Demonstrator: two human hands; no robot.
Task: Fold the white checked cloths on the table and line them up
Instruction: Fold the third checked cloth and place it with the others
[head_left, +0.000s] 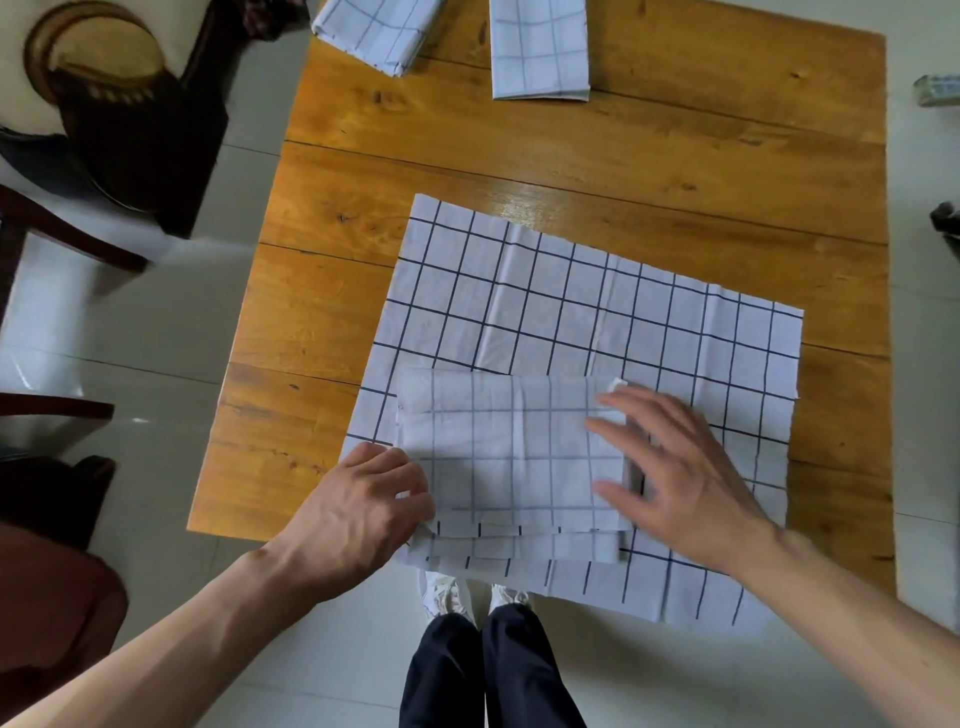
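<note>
- Looking down from my head camera, I take the wooden table (415, 156) as my landmark; everything below is placed against it.
- A folded checked cloth (511, 457) lies near the table's near edge, on top of a larger checked cloth spread flat (597, 312) over the table's near-right part. The spread cloth's near edge hangs a little past the table's near edge.
- My left hand (358, 512) sits at the folded cloth's left end, by the table's near edge. Its fingers are curled in against the cloth's near-left corner and seem to pinch the layers there, though the fingertips are hidden under the hand.
- My right hand (680, 467) lies at the folded cloth's right end, fingers straight and spread, pressing flat on the fabric; it clasps nothing. The palm rests over the spread cloth just beside the fold.
- Several stacked layer edges show along the folded cloth's near side, slightly stepped.
- At the table's far edge lie two more folded checked cloths: one at the far left (376, 28), tilted and overhanging the table's corner, and one nearer the far middle (540, 49), lying straight. The two are apart, with bare wood between them.
- Off the table's left side stands a dark wooden chair (130, 130) on a pale tiled floor (156, 312).
- Below the table's near edge I see my dark trousers (483, 675) and white shoes (447, 597).
</note>
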